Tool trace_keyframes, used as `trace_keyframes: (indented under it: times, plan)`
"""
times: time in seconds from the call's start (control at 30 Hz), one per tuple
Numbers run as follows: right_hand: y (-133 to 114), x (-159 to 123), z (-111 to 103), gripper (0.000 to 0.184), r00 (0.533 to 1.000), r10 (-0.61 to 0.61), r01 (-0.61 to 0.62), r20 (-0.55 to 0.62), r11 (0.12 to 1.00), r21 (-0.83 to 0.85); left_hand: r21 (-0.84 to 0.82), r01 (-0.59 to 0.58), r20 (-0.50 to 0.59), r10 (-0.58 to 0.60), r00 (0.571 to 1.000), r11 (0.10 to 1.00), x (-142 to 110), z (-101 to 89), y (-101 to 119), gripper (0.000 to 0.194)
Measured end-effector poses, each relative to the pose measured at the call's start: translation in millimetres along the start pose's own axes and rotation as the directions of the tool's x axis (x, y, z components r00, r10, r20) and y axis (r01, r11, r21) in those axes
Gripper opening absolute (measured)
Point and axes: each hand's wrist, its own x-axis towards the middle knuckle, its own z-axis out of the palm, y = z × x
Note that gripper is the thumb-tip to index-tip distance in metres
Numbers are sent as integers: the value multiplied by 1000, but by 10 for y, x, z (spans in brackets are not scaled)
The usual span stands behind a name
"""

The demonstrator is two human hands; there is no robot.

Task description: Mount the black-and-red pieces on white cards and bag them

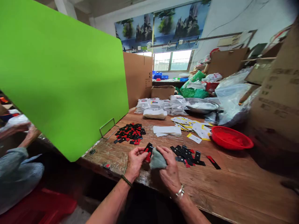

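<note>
Near the table's front edge, my left hand [135, 162] pinches a small black and red flat piece [148, 150] between thumb and fingers. My right hand [170, 168] is closed around a grey-green cloth [158, 160], which is right against the piece. Beyond my left hand lies a heap of black and red pieces [130, 133]. To the right of my right hand is a looser pile of similar black pieces [185, 154], some showing red. A single black and red strip [213, 162] lies apart from that pile.
A green board [70, 74] stands upright at left, with a co-worker's arm [28, 137] beyond it. White paper strips [167, 130], yellow-edged cards [193, 127], stacked plastic packets [161, 105] and a metal pan [202, 105] lie farther back. A red bowl [230, 149] and cardboard box [273, 102] are at right.
</note>
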Motion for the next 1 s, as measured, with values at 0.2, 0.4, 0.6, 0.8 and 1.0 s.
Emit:
trace_keyframes:
  times: [0.2, 0.4, 0.6, 0.8, 1.0]
  plan:
    - [332, 201, -191, 50, 989, 113, -114, -93, 993, -6, -118, 43, 170, -23, 985, 992, -217, 482, -102, 28]
    - [814, 338, -1119, 48, 861, 246, -364, -445, 909, -202, 17, 53, 277, -56, 959, 998, 62, 894, -313, 17]
    - [526, 188, -1123, 57, 951, 75, -172, -299, 934, -312, 240, -235, 296, 160, 942, 942, 138, 1130, -235, 10]
    - [307, 64, -782, 47, 999, 46, -46, 0, 985, -166, 25, -85, 450, 65, 891, 996, -266, 887, -56, 17]
    - [585, 61, -1252, 42, 952, 131, -232, -277, 899, -372, 130, -36, 294, -4, 956, 991, -155, 900, -250, 9]
